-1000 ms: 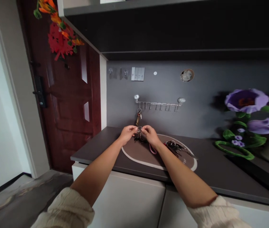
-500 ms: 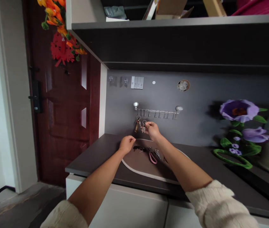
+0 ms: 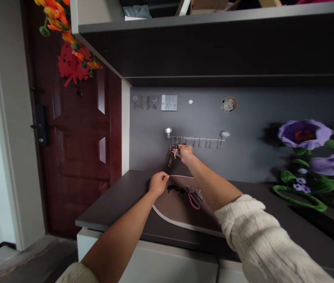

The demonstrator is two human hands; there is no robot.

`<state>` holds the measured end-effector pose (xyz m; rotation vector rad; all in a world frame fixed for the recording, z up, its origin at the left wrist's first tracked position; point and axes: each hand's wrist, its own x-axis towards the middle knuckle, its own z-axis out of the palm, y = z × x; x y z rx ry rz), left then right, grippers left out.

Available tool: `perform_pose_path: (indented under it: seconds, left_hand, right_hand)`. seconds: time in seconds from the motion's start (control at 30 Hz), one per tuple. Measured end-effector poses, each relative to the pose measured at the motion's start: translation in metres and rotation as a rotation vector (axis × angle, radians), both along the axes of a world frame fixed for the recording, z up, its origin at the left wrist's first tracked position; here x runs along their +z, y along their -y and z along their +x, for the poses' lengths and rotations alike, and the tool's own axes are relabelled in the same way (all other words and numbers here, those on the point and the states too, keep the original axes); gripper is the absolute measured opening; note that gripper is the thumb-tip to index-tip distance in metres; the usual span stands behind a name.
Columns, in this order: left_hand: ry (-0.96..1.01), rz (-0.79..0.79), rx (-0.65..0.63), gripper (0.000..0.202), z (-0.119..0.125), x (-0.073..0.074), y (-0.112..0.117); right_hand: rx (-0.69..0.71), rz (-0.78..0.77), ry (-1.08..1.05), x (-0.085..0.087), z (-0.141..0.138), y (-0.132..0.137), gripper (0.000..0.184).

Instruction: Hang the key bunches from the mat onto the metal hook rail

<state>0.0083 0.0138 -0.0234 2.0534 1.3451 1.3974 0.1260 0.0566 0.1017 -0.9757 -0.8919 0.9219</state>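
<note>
My right hand (image 3: 184, 152) is up at the left part of the metal hook rail (image 3: 196, 138), fingers pinched on a ring of keys (image 3: 176, 152). Whether that ring rests on a hook is hidden by the fingers. Just left of it hangs another bunch with a dark brown tag (image 3: 170, 160). Lower down, my left hand (image 3: 158, 183) is closed in a pinch above the left edge of the brown mat (image 3: 173, 214); what it holds, if anything, cannot be made out. On the mat lie more keys (image 3: 199, 193), a pink strap (image 3: 194, 201) and a black item (image 3: 175, 189).
Purple felt flowers (image 3: 305, 135) stand on the dark counter (image 3: 120, 200) at right. An overhanging shelf (image 3: 214, 47) runs above. Light switches (image 3: 169, 102) and clear hooks are on the wall. A dark red door (image 3: 81, 157) is at left.
My right hand has moved up and slightly left with the keys, from below the rail to its hooks. The left hand stays near the mat, still pinched. The view has shifted slightly.
</note>
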Motion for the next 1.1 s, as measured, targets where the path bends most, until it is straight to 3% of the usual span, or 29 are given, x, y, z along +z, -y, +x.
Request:
perform_pose_path:
  seconds: [0.2, 0.7, 1.1]
  left_hand:
    - [0.047, -0.024, -0.001, 0.018, 0.001, -0.001, -0.003]
    - [0.145, -0.082, -0.002, 0.013, -0.001, -0.006, -0.008]
    - [0.145, -0.145, -0.061, 0.012, -0.007, -0.004, 0.000]
  right_hand:
    - [-0.065, -0.017, -0.037, -0.006, -0.001, -0.009, 0.012]
    - [-0.002, -0.009, 0.043, -0.022, 0.012, -0.003, 0.016]
    - [0.043, -0.100, 0.096, -0.046, 0.022, 0.037, 0.010]
